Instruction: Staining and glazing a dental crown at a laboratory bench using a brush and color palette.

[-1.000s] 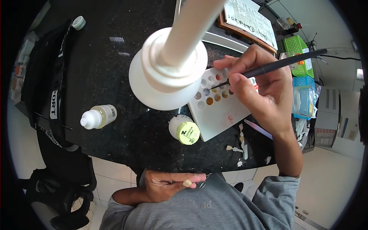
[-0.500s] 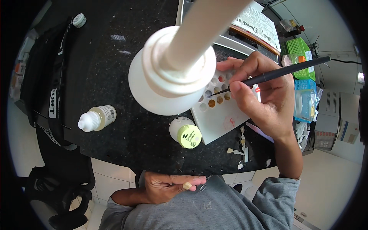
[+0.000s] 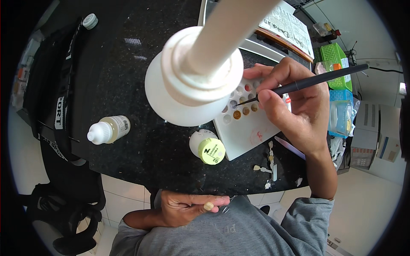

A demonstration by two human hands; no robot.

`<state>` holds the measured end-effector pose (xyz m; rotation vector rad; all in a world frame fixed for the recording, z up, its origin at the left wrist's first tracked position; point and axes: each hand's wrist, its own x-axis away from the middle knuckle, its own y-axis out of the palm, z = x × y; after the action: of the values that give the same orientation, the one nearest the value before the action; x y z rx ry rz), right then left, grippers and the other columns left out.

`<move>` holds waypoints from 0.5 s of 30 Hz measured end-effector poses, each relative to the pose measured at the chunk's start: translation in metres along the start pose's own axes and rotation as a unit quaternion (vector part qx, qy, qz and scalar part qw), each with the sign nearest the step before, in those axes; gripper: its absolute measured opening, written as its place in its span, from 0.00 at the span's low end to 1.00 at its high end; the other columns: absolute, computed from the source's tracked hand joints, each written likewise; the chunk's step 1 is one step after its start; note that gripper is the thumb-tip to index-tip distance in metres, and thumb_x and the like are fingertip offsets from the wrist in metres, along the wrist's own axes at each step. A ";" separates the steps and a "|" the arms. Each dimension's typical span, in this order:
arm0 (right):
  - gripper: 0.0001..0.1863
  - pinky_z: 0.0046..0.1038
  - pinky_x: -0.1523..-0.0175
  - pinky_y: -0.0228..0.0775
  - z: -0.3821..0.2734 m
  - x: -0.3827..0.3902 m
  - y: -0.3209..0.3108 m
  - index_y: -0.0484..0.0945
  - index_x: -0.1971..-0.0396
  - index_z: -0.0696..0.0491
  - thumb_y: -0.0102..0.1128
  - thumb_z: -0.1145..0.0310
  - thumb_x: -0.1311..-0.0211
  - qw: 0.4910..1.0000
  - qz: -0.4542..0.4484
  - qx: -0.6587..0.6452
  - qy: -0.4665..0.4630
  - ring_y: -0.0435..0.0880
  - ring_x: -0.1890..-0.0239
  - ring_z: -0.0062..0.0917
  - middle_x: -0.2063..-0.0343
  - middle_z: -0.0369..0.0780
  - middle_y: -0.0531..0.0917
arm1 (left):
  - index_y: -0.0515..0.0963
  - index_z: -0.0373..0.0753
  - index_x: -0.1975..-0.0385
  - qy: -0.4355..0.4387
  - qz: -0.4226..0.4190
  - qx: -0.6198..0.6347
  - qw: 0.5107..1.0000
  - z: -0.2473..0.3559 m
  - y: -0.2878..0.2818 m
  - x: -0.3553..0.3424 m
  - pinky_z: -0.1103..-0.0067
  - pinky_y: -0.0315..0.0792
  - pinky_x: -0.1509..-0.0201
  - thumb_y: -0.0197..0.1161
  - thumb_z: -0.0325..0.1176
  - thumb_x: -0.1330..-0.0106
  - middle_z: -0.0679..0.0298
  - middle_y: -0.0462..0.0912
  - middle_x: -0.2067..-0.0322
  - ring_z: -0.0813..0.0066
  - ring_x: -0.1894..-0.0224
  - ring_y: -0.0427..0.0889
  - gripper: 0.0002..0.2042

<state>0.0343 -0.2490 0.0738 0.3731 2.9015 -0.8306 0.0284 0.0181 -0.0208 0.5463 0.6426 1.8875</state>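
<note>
My right hand (image 3: 294,112) grips a slim dark brush (image 3: 324,76), its fine tip in a well of a white palette (image 3: 242,142) with coloured pastes. My left hand (image 3: 190,207) is closed at the front edge, holding a small cream tooth-shaped piece (image 3: 209,206). A white stand with round base and column (image 3: 190,111) partly hides the palette. Left of the palette's front lie a jar with pale-green lid (image 3: 212,151) and a white-capped dropper bottle (image 3: 109,130). Small shade tabs (image 3: 263,169) lie below the palette, beside a lilac tool (image 3: 290,148).
The dark speckled desk (image 3: 115,85) holds a small white jar (image 3: 90,21) and black straps (image 3: 60,113) at left. Behind my right hand are papers (image 3: 286,27), a green basket (image 3: 331,53) and blue containers (image 3: 339,117). A black chair (image 3: 77,209) stands lower left.
My right hand with the brush has moved slightly down and right, the palette shifting with it in view. The brush tip stays among the wells. My left hand looks nearly still.
</note>
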 end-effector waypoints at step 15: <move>0.11 0.24 0.59 0.75 -0.030 0.041 -0.015 0.73 0.63 0.62 0.56 0.69 0.39 0.988 0.099 0.073 -0.097 0.82 0.60 0.33 0.68 0.48 0.80 | 0.78 0.28 0.59 0.041 0.041 0.027 0.998 -0.009 0.006 0.002 0.76 0.79 0.53 0.60 0.23 0.39 0.47 0.82 0.61 0.63 0.56 0.82 0.09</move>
<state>-0.0104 -0.2372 0.0999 0.5519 2.5834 -0.9885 0.0179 0.0161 -0.0235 0.5392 0.7353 1.9817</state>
